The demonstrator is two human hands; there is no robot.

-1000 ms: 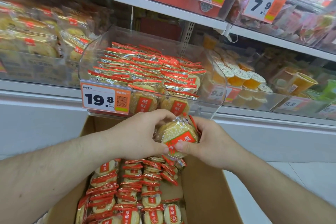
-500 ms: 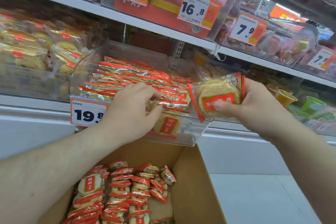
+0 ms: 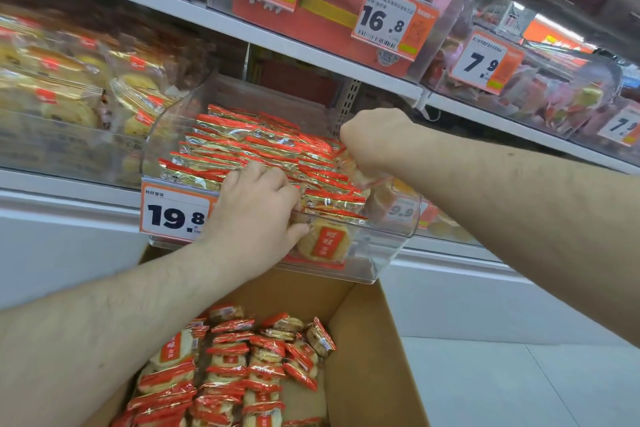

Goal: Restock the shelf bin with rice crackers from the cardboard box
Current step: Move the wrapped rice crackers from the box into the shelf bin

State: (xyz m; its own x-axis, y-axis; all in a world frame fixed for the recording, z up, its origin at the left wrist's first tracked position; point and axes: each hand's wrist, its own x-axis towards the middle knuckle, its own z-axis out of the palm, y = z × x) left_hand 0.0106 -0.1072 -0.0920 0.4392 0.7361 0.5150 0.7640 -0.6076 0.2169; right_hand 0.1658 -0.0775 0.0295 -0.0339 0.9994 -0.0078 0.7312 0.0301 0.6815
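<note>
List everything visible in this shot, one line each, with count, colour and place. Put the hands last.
clear plastic shelf bin: one, transparent, middle shelf, centre.
red-and-gold wrapped rice cracker packs in the bin: many, packed in rows.
brown cardboard box: one, open, below the bin.
red-and-gold rice cracker packs in the box: many, loosely stacked.
white-and-orange 19.8 price tag: one, on the bin's front.
white-and-orange price tags on the upper shelf: 9.8, 16.8 and 7.9 are readable.
yellow pastries in clear wrappers: many, in the bin to the left.
left hand: on the bin's front packs, fingers curled over them.
right hand: at the bin's right side, pinching a pack.
</note>
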